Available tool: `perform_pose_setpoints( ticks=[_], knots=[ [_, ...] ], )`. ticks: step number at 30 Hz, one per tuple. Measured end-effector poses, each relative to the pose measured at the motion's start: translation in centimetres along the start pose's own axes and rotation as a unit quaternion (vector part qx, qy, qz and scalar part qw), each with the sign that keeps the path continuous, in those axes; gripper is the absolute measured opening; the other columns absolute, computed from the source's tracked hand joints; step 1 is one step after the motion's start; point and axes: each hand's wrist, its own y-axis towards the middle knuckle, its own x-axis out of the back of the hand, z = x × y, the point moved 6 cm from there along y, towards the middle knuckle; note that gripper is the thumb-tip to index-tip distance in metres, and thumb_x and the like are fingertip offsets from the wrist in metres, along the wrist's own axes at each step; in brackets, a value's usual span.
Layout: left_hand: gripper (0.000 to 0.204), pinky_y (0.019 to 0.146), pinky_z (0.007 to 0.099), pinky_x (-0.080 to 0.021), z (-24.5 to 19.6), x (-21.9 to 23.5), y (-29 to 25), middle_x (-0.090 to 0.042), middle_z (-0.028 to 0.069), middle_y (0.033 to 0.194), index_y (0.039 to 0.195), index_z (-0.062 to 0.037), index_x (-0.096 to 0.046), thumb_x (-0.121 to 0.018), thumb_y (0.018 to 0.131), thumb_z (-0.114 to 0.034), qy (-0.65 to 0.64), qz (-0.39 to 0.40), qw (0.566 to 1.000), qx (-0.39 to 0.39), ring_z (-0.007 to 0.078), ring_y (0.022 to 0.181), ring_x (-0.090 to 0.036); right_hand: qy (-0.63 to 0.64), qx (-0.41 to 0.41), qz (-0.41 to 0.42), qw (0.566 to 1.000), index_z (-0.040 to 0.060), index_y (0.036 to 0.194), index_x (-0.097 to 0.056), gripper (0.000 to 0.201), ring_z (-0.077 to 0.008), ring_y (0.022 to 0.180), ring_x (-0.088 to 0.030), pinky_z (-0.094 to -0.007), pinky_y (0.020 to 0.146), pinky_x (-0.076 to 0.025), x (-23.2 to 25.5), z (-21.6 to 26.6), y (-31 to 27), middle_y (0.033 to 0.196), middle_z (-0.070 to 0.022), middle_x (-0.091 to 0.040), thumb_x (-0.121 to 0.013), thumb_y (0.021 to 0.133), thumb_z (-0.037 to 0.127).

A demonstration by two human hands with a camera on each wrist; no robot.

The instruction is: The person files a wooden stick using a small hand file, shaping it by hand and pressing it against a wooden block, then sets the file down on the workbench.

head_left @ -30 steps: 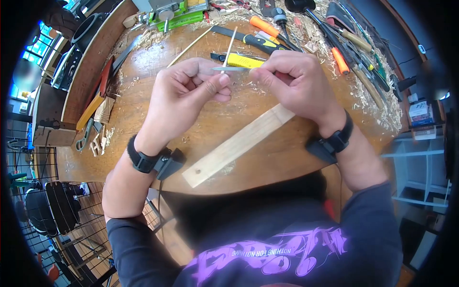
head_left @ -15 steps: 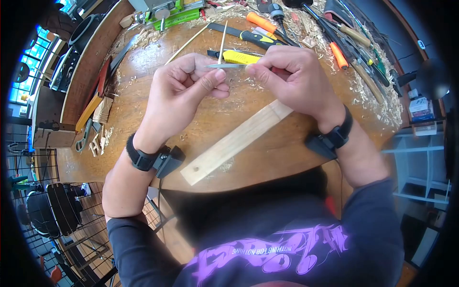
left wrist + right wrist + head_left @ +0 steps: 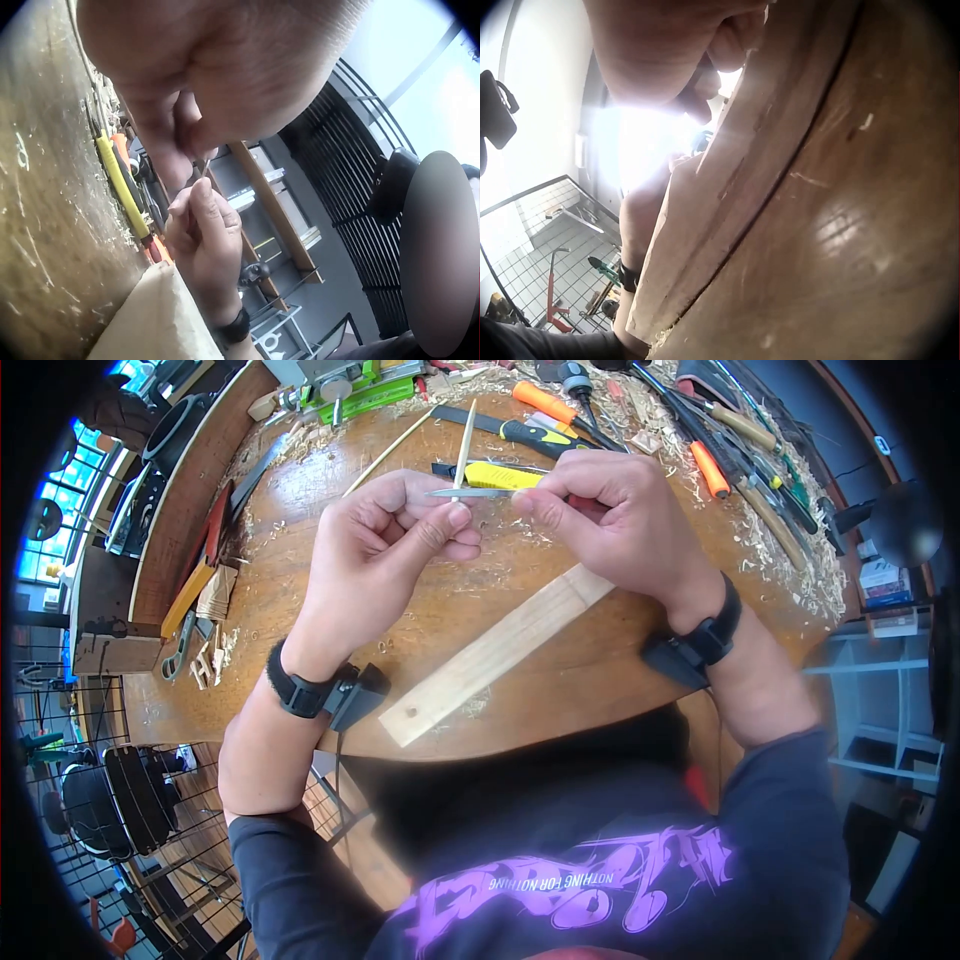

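My left hand [image 3: 375, 550] pinches a thin pale wooden stick [image 3: 466, 445] between thumb and fingers, its free end pointing away from me. In my right hand [image 3: 625, 525], thumb and forefinger grip a slim pointed metal blade [image 3: 470, 492], whose handle end is hidden in the fingers. The blade lies across the stick, just above the left thumb tip. Below both hands a long flat wooden board [image 3: 495, 655] rests slantwise on the table. In the left wrist view, the right hand [image 3: 206, 240] meets the left hand [image 3: 217, 67] fingertip to fingertip.
Behind the hands lie a yellow utility knife [image 3: 500, 476], a black-and-yellow handled tool [image 3: 545, 440] and another thin stick [image 3: 390, 452]. Orange-handled tools [image 3: 710, 470] and wood shavings crowd the right back. Scissors [image 3: 178, 648] lie at the left, and a green clamp [image 3: 370, 400] at the back.
Both hands have shifted slightly left and away from me, with the stick and blade. The stick stands a little more upright, and the blade still crosses it.
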Motion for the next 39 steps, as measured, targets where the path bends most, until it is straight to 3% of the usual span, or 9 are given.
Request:
perform_pose_setpoints(
  ticks=[5, 18, 26, 39],
  knots=[
    [0.02, 0.088, 0.0319, -0.066, 0.2, -0.3, 0.0, -0.08, 0.0122, 0.104, 0.124, 0.005, -0.07, -0.068, 0.109, -0.007, -0.016, 0.012, 1.0, -0.007, 0.0172, 0.093, -0.079, -0.011, 0.032, 0.01, 0.999, 0.0024, 0.09, -0.082, 0.015, -0.0197, 0.056, -0.058, -0.0349, 0.054, -0.045, -0.6, 0.5, 0.0, 0.071, -0.009, -0.069, -0.084, 0.095, 0.016],
    [0.024, 0.093, 0.0347, -0.066, 0.1, -0.5, 0.1, -0.08, 0.015, 0.111, 0.129, 0.0074, -0.07, -0.065, 0.111, -0.007, -0.011, 0.016, 1.0, 0.004, 0.02, 0.1, -0.079, -0.008, 0.017, -0.032, 0.999, 0.0028, 0.092, -0.082, 0.013, -0.0215, 0.056, -0.057, -0.0359, 0.054, -0.045, 0.1, 0.3, -0.1, 0.068, -0.0095, -0.066, -0.083, 0.094, 0.016],
    [0.026, 0.095, 0.0354, -0.066, -0.5, -0.6, 0.0, -0.079, 0.0177, 0.115, 0.132, 0.0104, -0.068, -0.063, 0.11, -0.002, -0.017, 0.014, 0.999, -0.032, 0.022, 0.103, -0.08, -0.002, 0.032, 0.001, 0.999, 0.0026, 0.091, -0.081, 0.014, -0.0206, 0.056, -0.058, -0.0352, 0.055, -0.045, -0.5, 0.4, 0.0, 0.07, -0.0097, -0.068, -0.082, 0.095, 0.016],
    [0.031, 0.098, 0.0365, -0.066, -0.8, 0.2, -0.2, -0.079, 0.0199, 0.118, 0.138, 0.012, -0.066, -0.064, 0.11, -0.001, 0.002, 0.017, 1.0, -0.019, 0.024, 0.108, -0.079, -0.014, 0.027, 0.02, 0.999, 0.0019, 0.089, -0.081, 0.016, -0.0185, 0.056, -0.059, -0.0336, 0.054, -0.045, -0.1, 0.2, -0.1, 0.07, -0.0081, -0.069, -0.083, 0.095, 0.016]
  ],
)
